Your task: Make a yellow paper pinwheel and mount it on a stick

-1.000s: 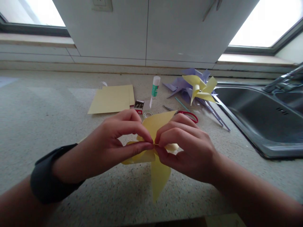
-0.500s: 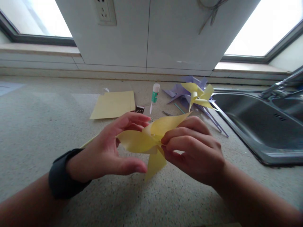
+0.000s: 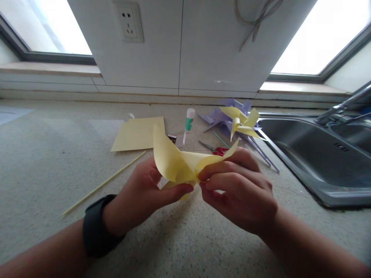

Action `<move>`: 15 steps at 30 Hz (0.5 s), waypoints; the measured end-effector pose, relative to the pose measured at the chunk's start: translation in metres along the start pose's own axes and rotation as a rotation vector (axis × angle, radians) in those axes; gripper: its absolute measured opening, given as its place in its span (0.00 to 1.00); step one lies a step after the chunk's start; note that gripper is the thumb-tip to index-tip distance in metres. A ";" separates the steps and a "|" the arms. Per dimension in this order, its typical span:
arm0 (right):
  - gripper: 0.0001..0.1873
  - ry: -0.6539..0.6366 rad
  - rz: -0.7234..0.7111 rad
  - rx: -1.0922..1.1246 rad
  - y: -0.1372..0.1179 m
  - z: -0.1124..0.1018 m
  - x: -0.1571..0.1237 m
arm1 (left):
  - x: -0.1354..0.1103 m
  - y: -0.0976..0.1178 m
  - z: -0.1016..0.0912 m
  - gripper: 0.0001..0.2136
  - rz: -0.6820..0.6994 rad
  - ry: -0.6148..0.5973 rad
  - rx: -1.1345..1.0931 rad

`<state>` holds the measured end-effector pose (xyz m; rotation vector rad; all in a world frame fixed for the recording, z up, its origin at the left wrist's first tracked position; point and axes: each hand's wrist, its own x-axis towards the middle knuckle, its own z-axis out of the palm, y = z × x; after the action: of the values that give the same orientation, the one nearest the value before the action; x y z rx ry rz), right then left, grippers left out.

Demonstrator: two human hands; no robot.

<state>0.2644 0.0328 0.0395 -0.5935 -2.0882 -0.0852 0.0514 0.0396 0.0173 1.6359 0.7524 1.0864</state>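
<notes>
Between my two hands, above the counter, is a yellow paper pinwheel [image 3: 171, 164] with curved blades. My right hand [image 3: 237, 181] pinches it at the centre, thumb and fingertips pressed together there. From the left side my left hand [image 3: 147, 189] grips the pinwheel, its thumb along the lower edge and its fingers hidden behind the paper. A thin yellow paper stick [image 3: 104, 183] lies on the counter left of the hands. Just beyond the pinwheel are red-handled scissors [image 3: 217, 149], partly covered by a blade.
Sheets of yellow paper [image 3: 136, 133] lie behind the left hand. A glue stick [image 3: 189, 119] stands beside a small dark box [image 3: 172, 139]. Finished pinwheels, one yellow [image 3: 245, 125] and some purple [image 3: 213, 116], lie near the steel sink [image 3: 301, 154] at right.
My left hand has gone from spread around the pinwheel to gripping it. The pinwheel has tilted, its left blade now pointing up. The yellow stick and scissors show more fully.
</notes>
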 end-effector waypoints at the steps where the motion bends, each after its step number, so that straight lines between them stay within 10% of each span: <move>1: 0.12 0.005 0.000 0.004 0.000 0.000 0.000 | -0.001 0.000 0.000 0.11 0.004 0.007 0.015; 15: 0.13 -0.003 0.241 0.156 0.002 0.007 0.001 | 0.005 0.007 0.004 0.19 0.099 0.102 0.364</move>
<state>0.2599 0.0371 0.0359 -0.7436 -1.9891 0.2151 0.0570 0.0404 0.0251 1.9515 0.9890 1.1590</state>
